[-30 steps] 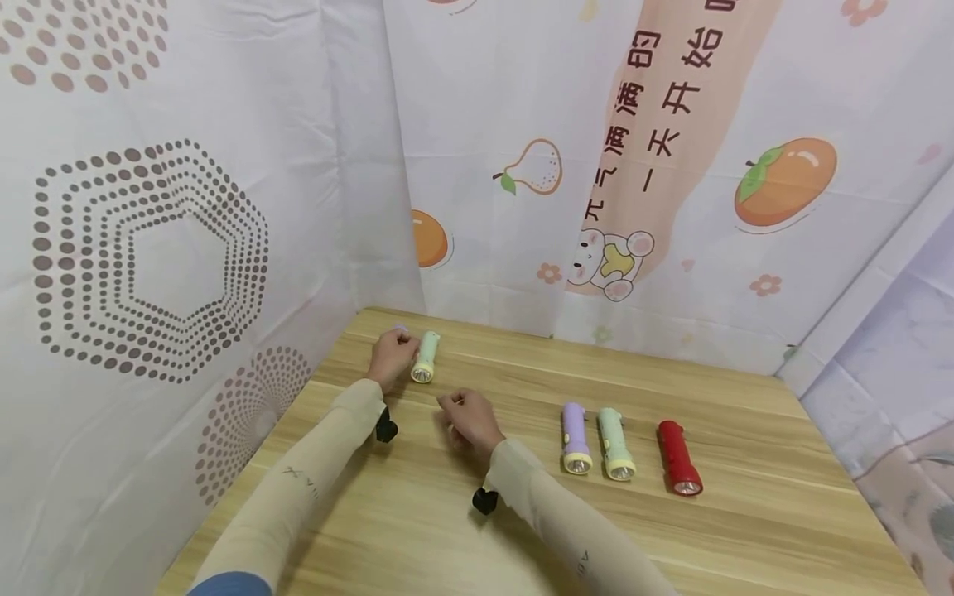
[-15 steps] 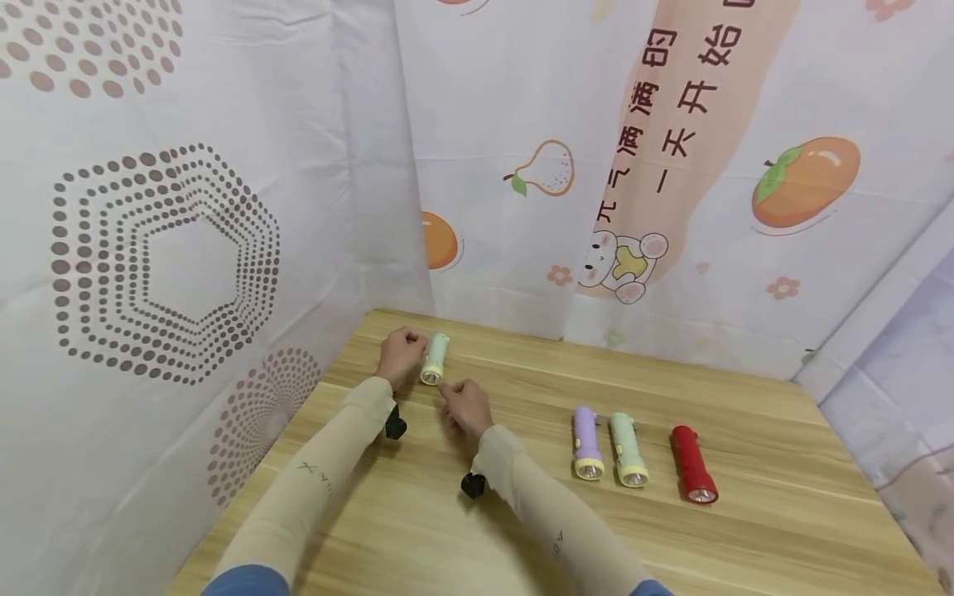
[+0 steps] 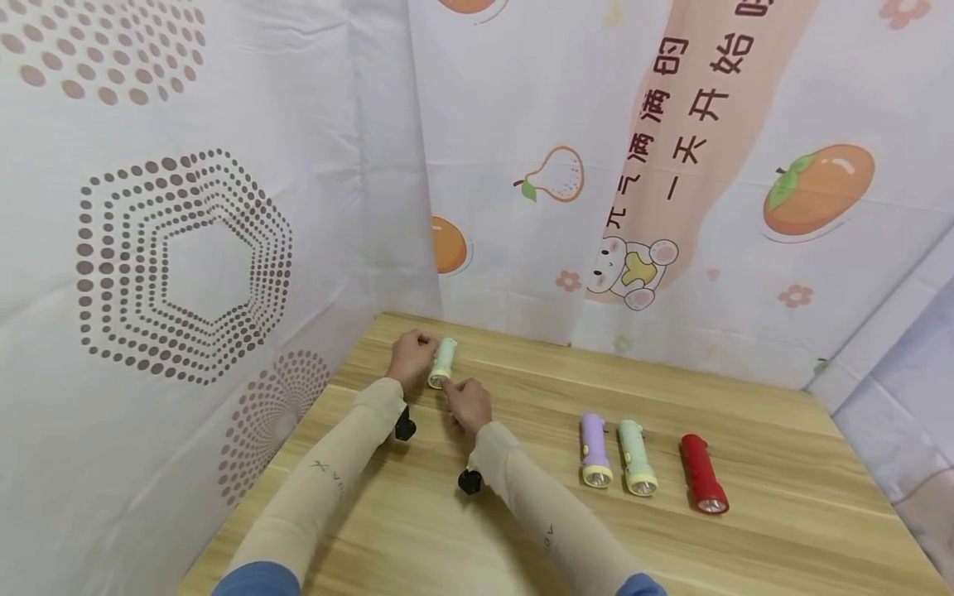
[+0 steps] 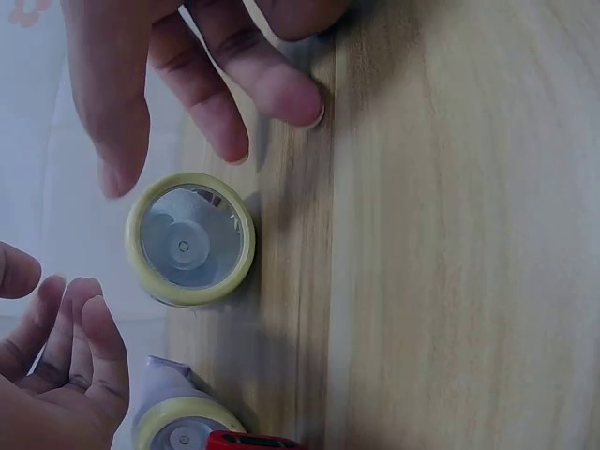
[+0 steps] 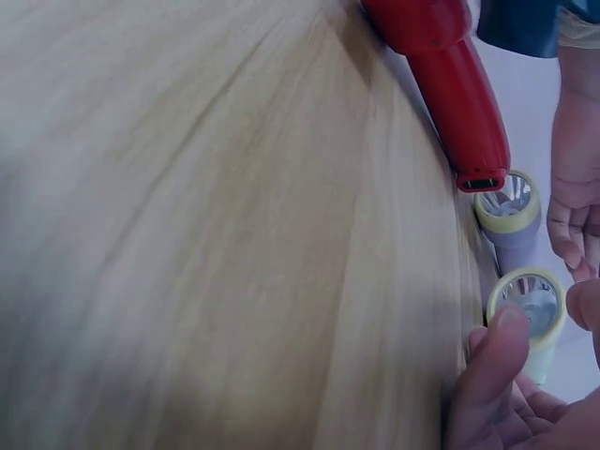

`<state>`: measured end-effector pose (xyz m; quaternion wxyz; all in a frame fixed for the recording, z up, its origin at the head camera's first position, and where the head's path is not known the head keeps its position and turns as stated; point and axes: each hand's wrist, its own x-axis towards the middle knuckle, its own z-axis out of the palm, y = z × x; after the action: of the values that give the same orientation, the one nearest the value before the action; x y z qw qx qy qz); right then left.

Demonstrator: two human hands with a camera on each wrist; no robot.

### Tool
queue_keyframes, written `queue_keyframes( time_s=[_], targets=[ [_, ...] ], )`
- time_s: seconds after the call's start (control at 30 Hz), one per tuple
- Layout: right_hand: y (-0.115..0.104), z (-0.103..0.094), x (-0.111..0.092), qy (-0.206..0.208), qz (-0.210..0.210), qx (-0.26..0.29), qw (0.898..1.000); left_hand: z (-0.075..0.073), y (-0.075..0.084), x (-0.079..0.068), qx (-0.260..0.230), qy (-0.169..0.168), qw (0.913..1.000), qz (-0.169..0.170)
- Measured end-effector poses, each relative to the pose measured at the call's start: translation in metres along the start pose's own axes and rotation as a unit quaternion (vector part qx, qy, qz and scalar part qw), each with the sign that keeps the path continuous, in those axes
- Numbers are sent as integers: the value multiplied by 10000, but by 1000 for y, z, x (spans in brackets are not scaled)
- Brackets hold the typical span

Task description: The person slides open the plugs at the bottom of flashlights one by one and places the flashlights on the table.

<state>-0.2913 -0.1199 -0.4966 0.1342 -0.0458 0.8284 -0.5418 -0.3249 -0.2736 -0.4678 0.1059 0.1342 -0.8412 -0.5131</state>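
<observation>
A mint-green flashlight [image 3: 445, 358] with a pale yellow head lies at the table's far left, its lens toward me. Just left of it is my left hand [image 3: 413, 356], fingers loosely curved with nothing in them. My right hand [image 3: 469, 403] reaches in from the front right. Its extended fingertip overlaps the lens in the head view, and its fingers [image 4: 211, 103] spread apart near the yellow rim in the left wrist view. The right wrist view also shows a purple flashlight [image 5: 516, 234] and a red flashlight [image 5: 459, 103] to the left, both hidden in the head view by my left hand and arm.
To the right on the wooden table [image 3: 790, 480] lie a purple flashlight [image 3: 595, 447], a second mint-green one [image 3: 636, 455] and a red one [image 3: 703, 472], side by side. Printed curtains [image 3: 492, 248] hang along the back and left edges.
My right hand has moved forward and left, up to the mint-green flashlight's lens. My left hand stays beside that flashlight, now covering the purple one behind it. The head view has shifted slightly.
</observation>
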Motion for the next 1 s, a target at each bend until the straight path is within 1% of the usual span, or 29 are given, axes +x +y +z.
queue_keyframes(
  time_s=[0.17, 0.3, 0.53, 0.63, 0.77, 0.83, 1.0],
  targets=[
    [0, 7, 8, 3, -97, -206, 9997, 1, 0, 2, 116, 16, 9999, 108],
    [0, 11, 15, -6, -87, -470, 9989, 2, 1, -1, 159, -46, 9998, 118],
    [-5, 10, 20, 26, -40, -658, 9978, 2, 7, -8, 301, -104, 9994, 148],
    [-7, 10, 23, 64, -111, -846, 9963, 2, 8, -9, 256, -116, 9995, 134],
    [-8, 10, 26, 55, -214, -1041, 9943, 0, 7, -10, 267, -40, 9995, 152],
    [-8, 11, 27, 30, -208, -1068, 9941, -1, 7, -10, 276, -27, 9995, 171],
    [-8, 10, 27, 79, -55, -881, 9961, -2, 3, -9, 217, -60, 9995, 243]
  ],
)
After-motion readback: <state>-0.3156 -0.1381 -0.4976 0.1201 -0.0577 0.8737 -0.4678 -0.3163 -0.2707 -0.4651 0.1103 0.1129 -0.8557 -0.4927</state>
